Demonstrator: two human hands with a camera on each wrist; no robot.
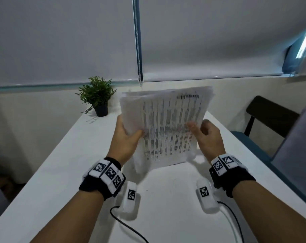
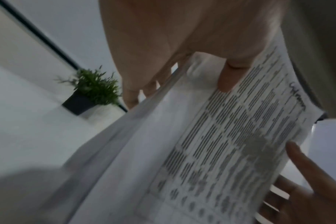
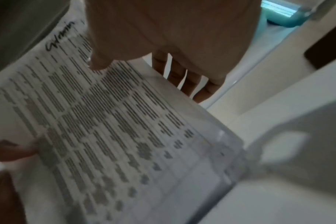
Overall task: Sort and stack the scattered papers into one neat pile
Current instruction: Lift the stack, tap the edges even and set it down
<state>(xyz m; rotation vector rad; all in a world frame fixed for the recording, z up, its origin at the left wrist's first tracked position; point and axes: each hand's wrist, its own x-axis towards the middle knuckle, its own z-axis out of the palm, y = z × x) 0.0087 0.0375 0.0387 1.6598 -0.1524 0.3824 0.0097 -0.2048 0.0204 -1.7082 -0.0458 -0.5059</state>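
A stack of white papers (image 1: 168, 127) with printed rows of text stands nearly upright, its lower edge on or just above the white table (image 1: 61, 172). My left hand (image 1: 129, 135) grips the stack's left edge, thumb on the front, fingers behind. My right hand (image 1: 199, 130) holds the right edge, thumb on the printed face. The left wrist view shows the papers (image 2: 211, 144) with the left thumb on the sheet and fingers behind. In the right wrist view the papers (image 3: 109, 128) are pinched between thumb and fingers. The sheet edges are slightly uneven.
A small potted plant (image 1: 98, 97) stands at the table's far left, close behind the stack. A dark chair (image 1: 269, 116) sits beyond the table's right edge. Two white tagged devices (image 1: 130, 197) (image 1: 206, 195) with cables hang under my wrists. Window blinds fill the background.
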